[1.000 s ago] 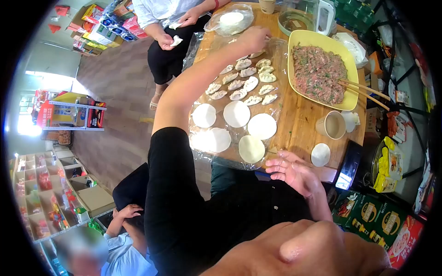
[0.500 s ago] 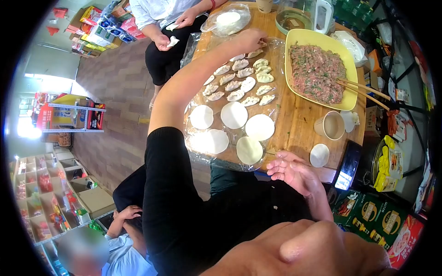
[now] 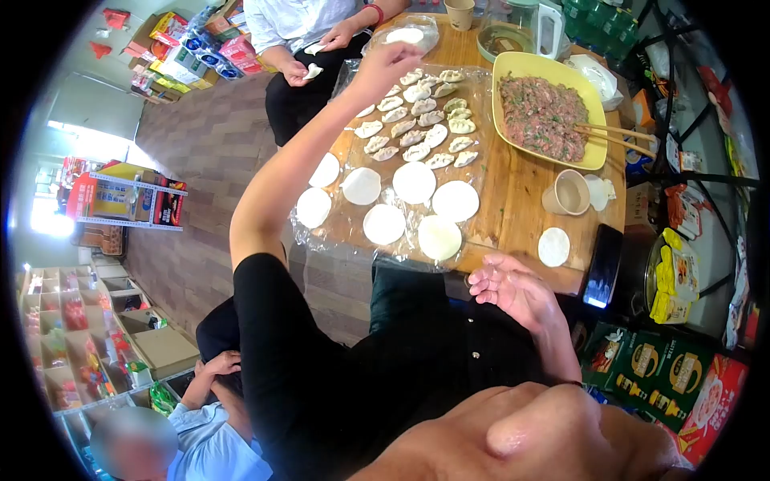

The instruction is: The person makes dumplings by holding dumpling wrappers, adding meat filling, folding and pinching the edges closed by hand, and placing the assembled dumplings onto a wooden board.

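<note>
My left hand (image 3: 391, 64) reaches far over the table, just below the plastic-wrapped stack of round wrappers (image 3: 405, 35). Its fingers are loosely bent and apart, with nothing visible in them. Rows of folded dumplings (image 3: 419, 107) lie on clear plastic film to its right and below. Several flat wrappers (image 3: 415, 183) are spread nearer me. My right hand (image 3: 513, 295) hovers at the table's near edge, palm up, fingers loosely curled but apart, holding nothing. A yellow dish (image 3: 593, 152) of minced filling (image 3: 541, 116) has chopsticks (image 3: 618, 136) resting in it.
On the right stand a paper cup (image 3: 566, 193), a single wrapper (image 3: 554, 247) and a phone (image 3: 602, 266). A glass jug (image 3: 505, 36) and another cup (image 3: 459, 14) are at the back. One person holds dough pieces (image 3: 313, 71); another person (image 3: 212, 437) sits lower left.
My left hand has moved away from the far dumplings, left and up toward the wrapped stack. The view has shifted, showing more flat wrappers at the left. My right hand stays near the table edge.
</note>
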A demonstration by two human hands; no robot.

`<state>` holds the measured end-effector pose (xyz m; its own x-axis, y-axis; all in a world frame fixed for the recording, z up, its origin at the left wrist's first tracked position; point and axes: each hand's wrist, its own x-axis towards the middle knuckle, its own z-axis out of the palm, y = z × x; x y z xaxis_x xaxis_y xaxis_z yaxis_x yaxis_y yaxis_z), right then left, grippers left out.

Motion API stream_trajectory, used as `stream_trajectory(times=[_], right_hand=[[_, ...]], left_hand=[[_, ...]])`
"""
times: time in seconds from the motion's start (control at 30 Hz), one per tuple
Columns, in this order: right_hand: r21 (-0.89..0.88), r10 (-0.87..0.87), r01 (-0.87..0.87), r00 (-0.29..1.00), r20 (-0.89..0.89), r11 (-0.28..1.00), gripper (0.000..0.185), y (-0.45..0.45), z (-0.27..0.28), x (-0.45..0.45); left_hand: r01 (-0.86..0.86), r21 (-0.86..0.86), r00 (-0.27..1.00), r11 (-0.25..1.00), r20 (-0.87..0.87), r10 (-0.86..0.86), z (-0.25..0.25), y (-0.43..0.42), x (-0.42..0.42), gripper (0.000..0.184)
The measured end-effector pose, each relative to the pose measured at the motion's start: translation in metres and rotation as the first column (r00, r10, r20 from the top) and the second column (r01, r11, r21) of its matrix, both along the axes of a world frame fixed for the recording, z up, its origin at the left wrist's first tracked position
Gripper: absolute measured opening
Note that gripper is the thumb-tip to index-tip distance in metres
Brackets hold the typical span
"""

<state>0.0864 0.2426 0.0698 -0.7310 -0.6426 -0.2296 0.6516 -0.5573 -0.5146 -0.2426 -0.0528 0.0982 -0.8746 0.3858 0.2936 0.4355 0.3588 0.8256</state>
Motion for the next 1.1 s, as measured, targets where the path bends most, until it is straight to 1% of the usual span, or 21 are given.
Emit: stream_trajectory(times=[0.07,0.1,0.17,0.23,0.3,0.4,0.43,0.53,0.63,0.67,0.73,0.77,0.83,0.87,0.9,0.93,0.97,1.0,1.03,1.07,1.1], right_hand=[[0.003,0.001,-0.001,1.000,-0.010,1.000,0.041,-0.003,0.003,0.012],[0.004,0.003,-0.003,1.000,-0.015,1.000,0.041,-0.005,0.004,0.017],[-0.025,0.002,-0.002,1.000,-0.021,1.000,0.040,-0.009,0.007,0.029],[-0.013,-0.001,0.000,0.999,-0.051,1.000,0.041,-0.013,0.011,0.040],[-0.001,0.006,-0.006,0.999,-0.051,1.000,0.041,-0.018,0.014,0.048],[0.072,0.025,-0.021,0.998,-0.060,0.997,0.042,-0.025,0.019,0.059],[0.095,0.041,-0.035,0.997,-0.069,0.995,0.044,-0.030,0.024,0.062],[0.137,0.099,-0.085,0.990,-0.103,0.987,0.050,-0.042,0.033,0.069],[0.209,0.117,-0.082,0.980,-0.158,0.974,0.044,-0.054,0.045,0.075],[0.221,0.120,-0.083,0.980,-0.159,0.972,0.044,-0.055,0.046,0.074],[0.391,0.187,-0.072,0.947,-0.263,0.918,0.035,-0.055,0.046,0.065],[0.511,0.204,-0.013,0.926,-0.319,0.859,0.030,-0.056,0.046,0.058],[0.681,0.269,0.144,0.845,-0.462,0.718,0.030,-0.042,0.014,0.027],[0.738,0.232,0.230,0.854,-0.466,0.635,0.028,-0.041,0.002,0.013],[0.784,0.194,0.308,0.860,-0.471,0.539,0.027,-0.040,-0.007,0.000],[0.787,0.193,0.305,0.863,-0.466,0.536,0.027,-0.041,-0.014,-0.013],[0.819,0.212,0.376,0.840,-0.499,0.434,0.025,-0.044,-0.020,-0.026],[0.834,0.236,0.443,0.817,-0.526,0.328,0.023,-0.046,-0.024,-0.033],[0.837,0.235,0.437,0.821,-0.521,0.328,0.023,-0.048,-0.026,-0.036],[0.830,0.304,0.472,0.777,-0.550,0.296,0.023,-0.051,-0.028,-0.039],[0.820,0.372,0.506,0.731,-0.572,0.268,0.023,-0.055,-0.031,-0.041]], left_hand=[[0.048,0.000,0.995,0.999,0.088,-0.048,0.003,-0.019,0.047,0.031],[0.018,0.000,0.989,1.000,0.145,-0.018,0.005,-0.027,0.073,0.028],[0.048,0.096,0.980,0.994,0.188,-0.066,-0.002,-0.042,0.119,0.027],[-0.031,0.075,0.974,0.997,0.228,0.014,-0.007,-0.053,0.165,0.025],[-0.056,0.126,0.975,0.990,0.219,0.027,-0.012,-0.061,0.205,0.021],[-0.200,0.204,0.962,0.958,0.225,0.153,-0.034,-0.074,0.250,0.010],[-0.210,0.186,0.963,0.960,0.210,0.170,-0.038,-0.076,0.262,0.009],[-0.179,0.289,0.967,0.940,0.230,0.113,-0.055,-0.080,0.283,0.007],[-0.154,0.267,0.972,0.951,0.215,0.097,-0.056,-0.069,0.305,0.009],[-0.157,0.217,0.977,0.964,0.176,0.120,-0.055,-0.063,0.311,0.008],[-0.154,0.139,0.985,0.978,0.094,0.142,-0.049,-0.050,0.317,0.008],[-0.124,0.131,0.990,0.984,-0.050,0.131,-0.048,-0.041,0.316,0.010],[-0.113,0.117,0.966,0.987,-0.220,0.137,-0.073,-0.025,0.301,0.009],[-0.114,0.122,0.966,0.986,-0.217,0.138,-0.074,-0.018,0.297,0.009],[-0.174,-0.005,0.939,0.985,-0.304,0.164,-0.073,-0.011,0.294,0.010],[-0.239,-0.127,0.904,0.963,-0.391,0.173,-0.072,-0.003,0.291,0.011],[-0.236,-0.126,0.907,0.964,-0.386,0.171,-0.072,0.005,0.288,0.011],[-0.283,-0.136,0.889,0.949,-0.409,0.207,-0.072,0.013,0.287,0.011],[-0.331,-0.146,0.869,0.932,-0.432,0.241,-0.073,0.020,0.285,0.011],[-0.330,-0.224,0.874,0.917,-0.441,0.207,-0.086,0.022,0.278,0.013],[-0.327,-0.230,0.878,0.917,-0.433,0.205,-0.087,0.026,0.275,0.013]])
